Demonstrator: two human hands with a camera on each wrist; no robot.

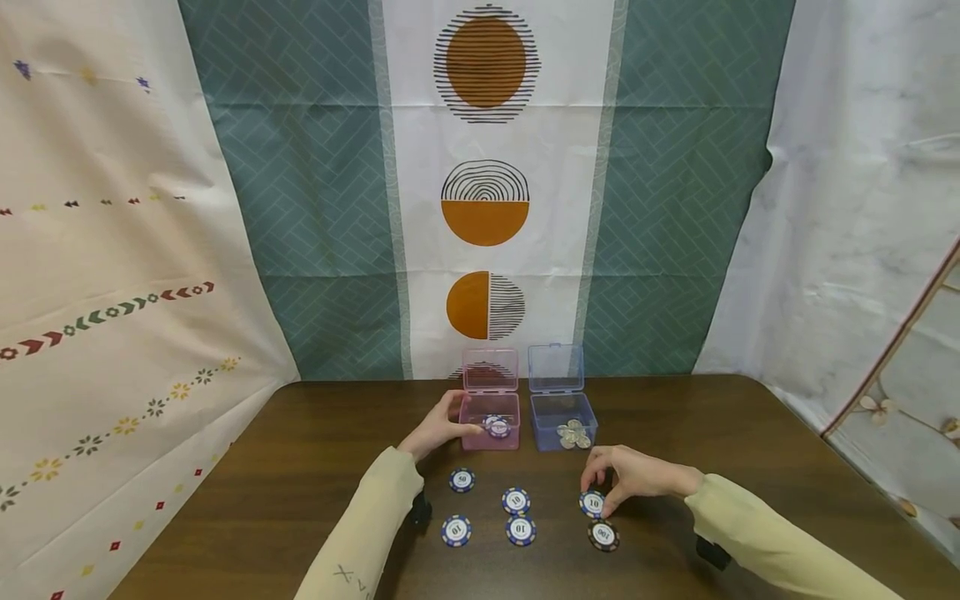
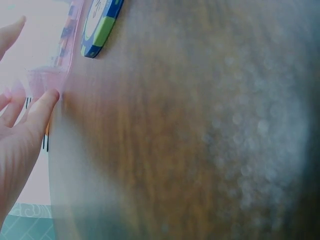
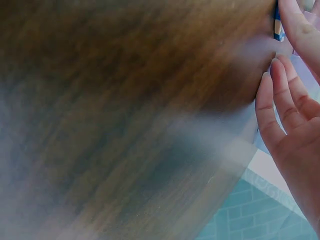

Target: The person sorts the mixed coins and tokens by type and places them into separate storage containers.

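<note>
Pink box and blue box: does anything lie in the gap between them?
Nothing. In the head view the pink box and blue box stand side by side, apart, with only a bare strip of the table between them.

Both arms are stretched forward from the lower edge of the head view, each covered by a pale yellow long sleeve down to the wrist. The left hand (image 1: 437,432) is held further forward than the right, with its palm turned inward and its fingers (image 2: 44,106) extended almost straight. In the left wrist view these fingers are seen loosely spread and uncurled. The right hand (image 1: 630,477) is held palm down, nearer the body, its fingers bent downward and drawn towards the thumb. In the right wrist view two fingers (image 3: 274,105) are shown lying side by side, only slightly bent.
</note>
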